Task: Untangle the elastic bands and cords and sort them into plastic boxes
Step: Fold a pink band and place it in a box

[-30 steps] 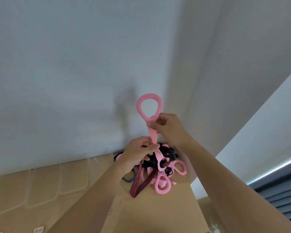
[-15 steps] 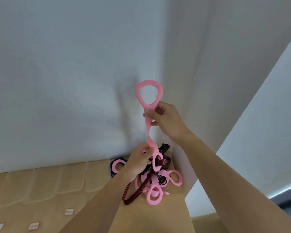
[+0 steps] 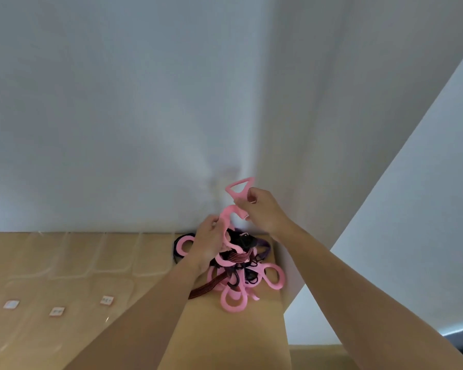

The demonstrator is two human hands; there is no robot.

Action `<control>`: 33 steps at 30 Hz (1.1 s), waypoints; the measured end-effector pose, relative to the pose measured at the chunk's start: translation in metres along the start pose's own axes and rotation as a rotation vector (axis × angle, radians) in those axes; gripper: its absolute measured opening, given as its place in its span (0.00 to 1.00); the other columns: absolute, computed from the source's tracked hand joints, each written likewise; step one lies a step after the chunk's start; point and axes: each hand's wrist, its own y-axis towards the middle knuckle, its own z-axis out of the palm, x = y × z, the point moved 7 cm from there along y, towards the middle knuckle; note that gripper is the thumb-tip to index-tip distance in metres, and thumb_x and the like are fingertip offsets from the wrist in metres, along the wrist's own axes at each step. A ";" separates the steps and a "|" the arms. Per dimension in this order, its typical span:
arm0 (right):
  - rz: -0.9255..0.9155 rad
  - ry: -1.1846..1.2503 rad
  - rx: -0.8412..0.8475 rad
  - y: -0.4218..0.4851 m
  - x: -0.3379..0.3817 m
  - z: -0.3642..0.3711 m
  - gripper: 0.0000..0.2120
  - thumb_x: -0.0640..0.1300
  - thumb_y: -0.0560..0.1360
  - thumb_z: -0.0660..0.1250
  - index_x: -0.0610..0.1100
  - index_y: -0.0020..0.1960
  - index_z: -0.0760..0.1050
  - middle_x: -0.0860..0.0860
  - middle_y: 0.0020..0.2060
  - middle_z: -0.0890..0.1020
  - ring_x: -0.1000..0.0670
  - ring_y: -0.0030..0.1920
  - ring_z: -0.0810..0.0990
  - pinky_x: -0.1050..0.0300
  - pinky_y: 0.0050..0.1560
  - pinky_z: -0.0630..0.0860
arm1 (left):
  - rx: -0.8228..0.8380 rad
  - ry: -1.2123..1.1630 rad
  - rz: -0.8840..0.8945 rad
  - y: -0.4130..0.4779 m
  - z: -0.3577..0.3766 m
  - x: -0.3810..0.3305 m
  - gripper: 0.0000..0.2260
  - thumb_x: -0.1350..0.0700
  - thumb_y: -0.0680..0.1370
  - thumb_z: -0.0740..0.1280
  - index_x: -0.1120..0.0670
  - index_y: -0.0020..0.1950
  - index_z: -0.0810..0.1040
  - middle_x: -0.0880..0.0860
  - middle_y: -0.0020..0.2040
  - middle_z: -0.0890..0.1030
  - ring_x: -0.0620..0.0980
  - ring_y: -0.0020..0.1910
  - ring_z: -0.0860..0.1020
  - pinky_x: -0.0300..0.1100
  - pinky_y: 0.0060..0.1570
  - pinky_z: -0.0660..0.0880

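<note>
So we've got the tangle (image 3: pixel 241 265) sitting in the far right corner of the table (image 3: pixel 251 340), pushed up against the wall (image 3: pixel 118 116). It's a messy heap of pink loops mixed with dark cords. A red-and-black striped cord (image 3: pixel 206 288) trails out of it toward the near side, and a purple strap (image 3: pixel 265 251) pokes out on the right.

We're working on one pink band (image 3: pixel 238 188). Our right hand (image 3: pixel 263 210) is raised above the heap, its fingers (image 3: pixel 254 194) curled and pinching the band just under its triangular end loop. Our left hand (image 3: pixel 209 243) is lower, right on top of the tangle, gripping the same band further down. Between the two hands the band bends in a loose arch, not pulled tight. Where it disappears into the heap, we can't tell what it's caught on.

The clear plastic boxes (image 3: pixel 86 253) are lined up along the far edge of the table, left of the tangle, and they're hard to make out since they're see-through. A few small white labels (image 3: pixel 107 299) sit nearer the left side, too blurry to read.
</note>
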 end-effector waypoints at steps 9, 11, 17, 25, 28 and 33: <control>0.039 -0.317 -0.005 -0.004 -0.044 0.021 0.04 0.42 0.76 0.70 0.43 0.44 0.80 0.48 0.43 0.72 0.49 0.36 0.70 0.62 0.33 0.64 | 0.018 -0.079 -0.136 -0.001 -0.010 0.006 0.09 0.56 0.81 0.64 0.60 0.45 0.80 0.57 0.38 0.77 0.49 0.29 0.73 0.45 0.36 0.74; 0.079 -0.406 -0.031 -0.008 -0.055 0.023 0.07 0.41 0.77 0.69 0.46 0.55 0.81 0.47 0.51 0.67 0.46 0.47 0.72 0.61 0.40 0.69 | 0.096 -0.202 -0.213 -0.004 -0.008 0.016 0.08 0.57 0.81 0.66 0.61 0.50 0.82 0.57 0.41 0.79 0.49 0.32 0.75 0.44 0.39 0.75; -0.013 -0.448 0.056 -0.010 -0.063 0.042 0.20 0.45 0.74 0.71 0.55 0.26 0.71 0.52 0.31 0.68 0.55 0.27 0.64 0.66 0.24 0.61 | 0.189 -0.315 -0.359 -0.014 0.000 0.042 0.08 0.62 0.81 0.65 0.65 0.54 0.81 0.56 0.37 0.79 0.47 0.30 0.77 0.39 0.32 0.76; 0.026 -0.841 0.013 -0.012 -0.085 0.047 0.29 0.55 0.76 0.70 0.46 0.73 0.68 0.45 0.71 0.67 0.42 0.69 0.67 0.48 0.62 0.71 | 0.264 -0.340 -0.471 0.000 -0.014 0.076 0.11 0.69 0.80 0.64 0.65 0.60 0.81 0.57 0.42 0.77 0.51 0.38 0.76 0.44 0.41 0.79; -0.063 -0.785 0.017 -0.026 -0.082 0.048 0.11 0.50 0.77 0.68 0.48 0.57 0.79 0.49 0.54 0.79 0.46 0.56 0.77 0.51 0.54 0.74 | 0.256 -0.316 -0.473 0.011 -0.019 0.088 0.12 0.70 0.80 0.64 0.66 0.62 0.80 0.59 0.43 0.78 0.50 0.38 0.76 0.44 0.42 0.79; -0.046 -1.033 0.317 -0.062 -0.103 0.084 0.14 0.58 0.81 0.60 0.50 0.51 0.78 0.56 0.47 0.76 0.48 0.45 0.78 0.50 0.36 0.72 | 0.268 -0.262 -0.420 0.021 -0.014 0.103 0.09 0.69 0.80 0.66 0.64 0.57 0.83 0.60 0.48 0.87 0.53 0.42 0.85 0.45 0.47 0.84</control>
